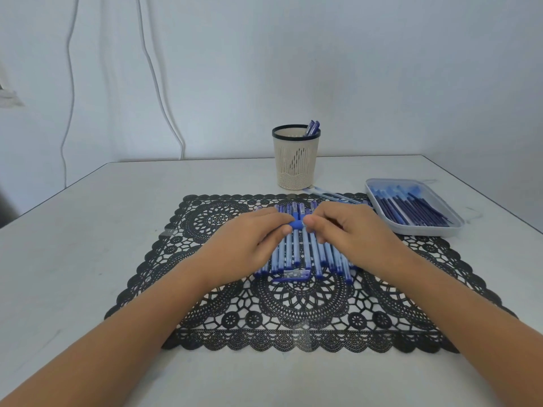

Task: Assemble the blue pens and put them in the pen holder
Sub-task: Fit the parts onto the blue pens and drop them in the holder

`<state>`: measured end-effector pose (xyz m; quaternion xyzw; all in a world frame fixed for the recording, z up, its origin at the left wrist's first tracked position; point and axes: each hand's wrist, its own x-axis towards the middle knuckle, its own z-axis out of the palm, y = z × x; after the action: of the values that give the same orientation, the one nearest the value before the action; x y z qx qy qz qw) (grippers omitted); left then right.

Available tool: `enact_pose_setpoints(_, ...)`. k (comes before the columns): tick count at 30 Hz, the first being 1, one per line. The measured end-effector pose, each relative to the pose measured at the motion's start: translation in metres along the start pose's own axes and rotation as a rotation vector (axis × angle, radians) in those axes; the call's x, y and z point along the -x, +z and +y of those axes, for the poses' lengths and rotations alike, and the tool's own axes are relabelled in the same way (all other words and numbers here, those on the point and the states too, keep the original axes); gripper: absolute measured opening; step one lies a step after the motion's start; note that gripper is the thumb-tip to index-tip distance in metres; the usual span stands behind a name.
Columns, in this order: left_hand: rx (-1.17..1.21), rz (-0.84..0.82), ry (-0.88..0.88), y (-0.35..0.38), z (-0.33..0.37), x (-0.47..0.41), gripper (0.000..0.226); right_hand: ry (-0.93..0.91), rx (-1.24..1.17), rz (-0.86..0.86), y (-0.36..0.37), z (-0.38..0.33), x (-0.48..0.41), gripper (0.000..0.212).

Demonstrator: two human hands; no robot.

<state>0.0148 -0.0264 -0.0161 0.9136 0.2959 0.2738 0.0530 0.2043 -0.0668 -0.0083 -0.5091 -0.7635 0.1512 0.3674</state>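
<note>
One blue pen piece, pinched by left grip, right grip

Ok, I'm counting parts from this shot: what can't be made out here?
Head view:
- row of pens: its sides lie under the left hand and right hand, so it can't be counted.
- blue piece pinched between the two hands: mostly covered, so it could be a cap or a barrel end.
- pen holder: its wall hides how many stand inside.
- tray: its contents overlap and are too small to count.

The left hand and right hand are bare, as are both forearms.
</note>
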Motion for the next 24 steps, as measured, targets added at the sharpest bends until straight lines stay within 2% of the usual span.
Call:
enact_pose_setpoints(3, 0.125, -0.05, -0.084, -0.0036, 0.0006, -0.0009, 0.035, -0.117, 0.061, 0.031, -0.0017, 0.0037, -0.0006, 0.02)
enact_pose_setpoints(6, 0.201, -0.087, -0.14, -0.0069, 0.0023, -0.0021, 0.033, -0.15, 0.069, 0.041, -0.0009, 0.0054, -0.0006, 0.017)
enact_pose_setpoints(8, 0.146, -0.05, -0.114, -0.0059, 0.0028, -0.0021, 0.034, -0.093, 0.025, 0.049, 0.0003, 0.004, -0.0008, 0.023)
enact_pose_setpoints(11, 0.041, -0.029, -0.073, -0.0037, 0.0014, -0.0003, 0.033, 0.052, 0.008, -0.03, -0.0004, 0.0026, -0.0013, 0.04)
enact_pose_setpoints(13, 0.0, -0.037, -0.07, -0.0036, -0.0005, 0.0006, 0.031, 0.079, 0.001, -0.068, -0.0006, 0.0042, -0.0016, 0.027)
enact_pose_setpoints(15, -0.01, -0.029, -0.06, -0.004, -0.0012, 0.0004, 0.031, 0.077, -0.058, -0.092, -0.0001, 0.0061, -0.002, 0.004)
enact_pose_setpoints(17, -0.017, -0.016, -0.046, -0.0041, -0.0007, -0.0003, 0.035, 0.097, -0.108, -0.102, 0.0007, 0.0056, -0.0021, 0.009)
enact_pose_setpoints(20, -0.027, -0.023, -0.039, -0.0033, -0.0001, -0.0001, 0.032, 0.116, -0.061, -0.106, 0.0008, 0.0036, -0.002, 0.022)
enact_pose_setpoints(23, -0.025, -0.019, -0.036, -0.0039, 0.0001, 0.0004, 0.031, 0.098, -0.08, -0.115, 0.0008, 0.0018, -0.0017, 0.006)
enact_pose_setpoints(24, -0.024, -0.014, -0.032, -0.0042, 0.0, 0.0003, 0.032, 0.1, -0.104, -0.113, 0.0011, 0.0029, -0.0018, 0.014)
